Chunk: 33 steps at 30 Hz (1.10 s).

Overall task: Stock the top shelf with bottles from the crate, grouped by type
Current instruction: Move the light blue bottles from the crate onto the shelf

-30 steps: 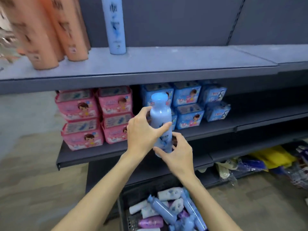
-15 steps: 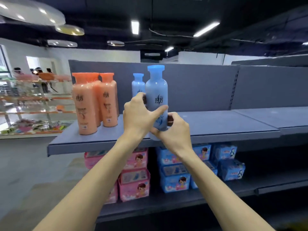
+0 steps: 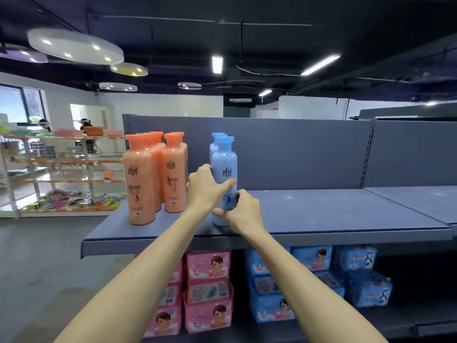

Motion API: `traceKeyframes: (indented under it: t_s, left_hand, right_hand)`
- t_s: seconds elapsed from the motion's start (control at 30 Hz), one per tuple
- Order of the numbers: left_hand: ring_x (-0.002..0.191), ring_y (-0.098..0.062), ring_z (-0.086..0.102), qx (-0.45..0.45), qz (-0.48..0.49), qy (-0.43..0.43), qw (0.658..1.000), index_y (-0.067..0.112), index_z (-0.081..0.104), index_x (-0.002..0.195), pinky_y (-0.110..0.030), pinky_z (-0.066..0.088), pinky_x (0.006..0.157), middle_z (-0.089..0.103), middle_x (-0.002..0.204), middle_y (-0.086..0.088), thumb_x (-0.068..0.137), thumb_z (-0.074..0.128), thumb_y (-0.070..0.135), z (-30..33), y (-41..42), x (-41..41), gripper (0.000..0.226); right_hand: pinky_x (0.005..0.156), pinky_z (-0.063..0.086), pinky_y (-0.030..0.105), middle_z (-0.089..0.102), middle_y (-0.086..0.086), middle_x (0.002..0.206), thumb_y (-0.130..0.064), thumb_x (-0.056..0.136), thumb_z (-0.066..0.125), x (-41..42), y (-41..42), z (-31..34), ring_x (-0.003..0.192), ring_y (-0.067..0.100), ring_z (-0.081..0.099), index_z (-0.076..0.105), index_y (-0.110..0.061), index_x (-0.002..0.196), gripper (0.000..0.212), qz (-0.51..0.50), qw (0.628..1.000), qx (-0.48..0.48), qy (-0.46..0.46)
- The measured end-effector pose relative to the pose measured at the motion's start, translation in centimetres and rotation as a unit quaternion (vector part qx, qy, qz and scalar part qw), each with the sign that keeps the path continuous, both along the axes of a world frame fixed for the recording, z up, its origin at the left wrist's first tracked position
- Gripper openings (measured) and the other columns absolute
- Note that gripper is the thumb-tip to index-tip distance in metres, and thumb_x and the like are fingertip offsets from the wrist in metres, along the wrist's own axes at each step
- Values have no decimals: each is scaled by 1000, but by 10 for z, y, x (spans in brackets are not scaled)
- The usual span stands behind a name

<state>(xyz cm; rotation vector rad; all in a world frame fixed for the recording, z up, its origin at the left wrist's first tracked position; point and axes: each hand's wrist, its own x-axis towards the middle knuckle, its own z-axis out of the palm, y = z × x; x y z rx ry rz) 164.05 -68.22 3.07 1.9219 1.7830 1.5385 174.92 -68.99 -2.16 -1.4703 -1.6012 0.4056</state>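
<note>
Since a second ago, blue bottle (image 3: pixel 224 169) went from below shelf height to standing upright on the top shelf (image 3: pixel 333 214), directly in front of the other blue bottle (image 3: pixel 215 142), beside the orange bottles (image 3: pixel 153 174): type grouping holds. Left hand (image 3: pixel 206 189) wraps its middle, right hand (image 3: pixel 243 209) pinches its base, probably steadying before release. Crate now out of view.

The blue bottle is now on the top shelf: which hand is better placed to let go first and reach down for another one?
Probably the right hand: it only holds the blue bottle low near the base, while the left hand wraps its middle and steadies it.
</note>
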Motion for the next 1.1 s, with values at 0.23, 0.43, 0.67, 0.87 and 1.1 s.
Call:
traceKeyframes:
  t_s: [0.23,0.43,0.67,0.87,1.1]
  left_hand:
    - [92,-26,62,-12,14,12,1000,10,59,93,-36,49,74,67,94,-3,70,76,51,-1,35,0,50]
    - [94,-27,63,-18,28,16,999,10,58,99,-31,43,70,67,97,-3,73,76,49,-1,56,1,50]
    - [96,-27,63,-7,37,10,999,10,58,103,-33,45,74,68,99,-4,73,76,50,-5,77,2,53]
    - [95,-27,64,5,47,15,999,11,59,104,-32,42,73,69,100,-3,74,76,50,-8,83,2,52]
    - [95,-26,62,-20,38,2,999,10,58,104,-28,36,69,66,101,-3,75,75,48,-4,75,5,51]
  right_hand:
    - [70,48,35,60,1,95,-41,73,83,-5,34,0,87,25,59,47,-13,94,50,-5,1000,-15,-6]
    - [68,46,32,58,0,97,-41,75,82,-6,59,1,88,23,58,47,-13,97,50,-1,1000,-19,-7]
    - [68,44,31,57,0,95,-39,74,82,-6,80,0,89,24,58,46,-12,95,49,-1,1000,-21,-10]
    - [67,40,30,56,-1,94,-37,75,81,-4,85,-1,86,22,54,45,-12,94,49,4,1000,-16,-22]
    - [69,44,32,56,0,95,-35,75,81,-6,83,3,88,23,56,45,-12,96,47,9,1000,-25,-17]
